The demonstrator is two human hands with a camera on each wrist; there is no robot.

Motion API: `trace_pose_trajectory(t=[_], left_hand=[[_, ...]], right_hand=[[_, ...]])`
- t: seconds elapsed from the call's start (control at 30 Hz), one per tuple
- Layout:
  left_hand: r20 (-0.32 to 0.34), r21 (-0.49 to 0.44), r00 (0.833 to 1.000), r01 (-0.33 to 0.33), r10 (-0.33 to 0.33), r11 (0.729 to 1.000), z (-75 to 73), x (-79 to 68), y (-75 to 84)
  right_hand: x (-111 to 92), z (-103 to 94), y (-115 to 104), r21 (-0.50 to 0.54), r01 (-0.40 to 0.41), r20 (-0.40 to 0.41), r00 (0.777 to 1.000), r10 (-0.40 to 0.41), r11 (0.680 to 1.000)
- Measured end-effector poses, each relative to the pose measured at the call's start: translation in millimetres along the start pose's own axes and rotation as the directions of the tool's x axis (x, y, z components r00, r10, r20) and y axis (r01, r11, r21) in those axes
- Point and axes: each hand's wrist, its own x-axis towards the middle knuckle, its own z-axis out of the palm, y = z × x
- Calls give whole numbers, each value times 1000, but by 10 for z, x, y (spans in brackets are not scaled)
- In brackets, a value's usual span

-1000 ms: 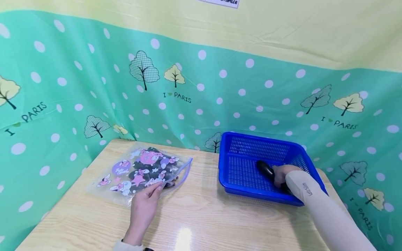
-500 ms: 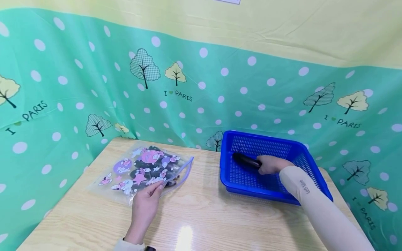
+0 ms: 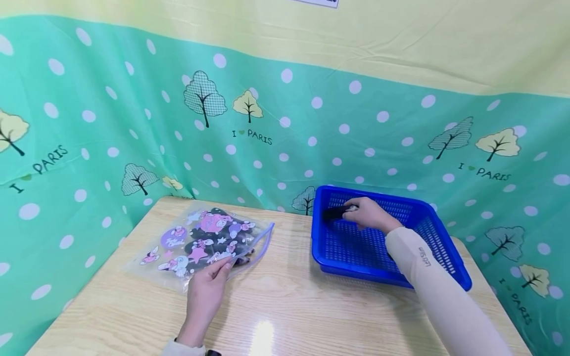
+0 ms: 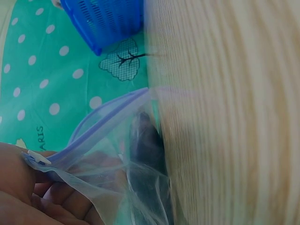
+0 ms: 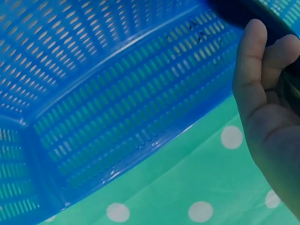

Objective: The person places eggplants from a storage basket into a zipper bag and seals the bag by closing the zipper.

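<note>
My right hand grips a dark, glossy eggplant over the left part of the blue basket. In the right wrist view the fingers curl round the eggplant, above the slotted basket wall. My left hand pinches the opening edge of a clear printed zip bag lying on the table. Its purple zip strip gapes, and a dark eggplant shows inside. More dark shapes show through the print.
The basket stands at the right back of the wooden table. A green dotted cloth hangs close behind the table and along both sides. A bit of something dark shows in the basket beside the right sleeve.
My right hand has carried the eggplant from the basket's front right to its left back, raising it. The left hand and the bag have stayed in place.
</note>
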Motion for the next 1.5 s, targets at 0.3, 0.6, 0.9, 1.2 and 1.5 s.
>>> trace_pose_trajectory(t=[0.3, 0.6, 0.9, 1.2, 1.5], left_hand=[[-2, -8, 1000, -7, 7, 1000, 4, 6, -10], [-10, -13, 1000, -8, 8, 1000, 2, -6, -3], [-17, -26, 999, -28, 27, 999, 3, -1, -34], [7, -23, 1000, -16, 16, 1000, 6, 2, -17], [-10, -7, 1000, -15, 15, 1000, 8, -15, 2]], right_hand=[[48, 103, -100, -52, -74, -5, 997, 74, 996], [-47, 103, -119, -62, -38, -14, 999, 38, 997], [-363, -57, -259, -58, 35, -75, 996, -40, 998], [-791, 3, -410, 83, 134, -166, 979, -119, 987], [-984, 456, -682, 258, 215, -29, 976, -214, 942]])
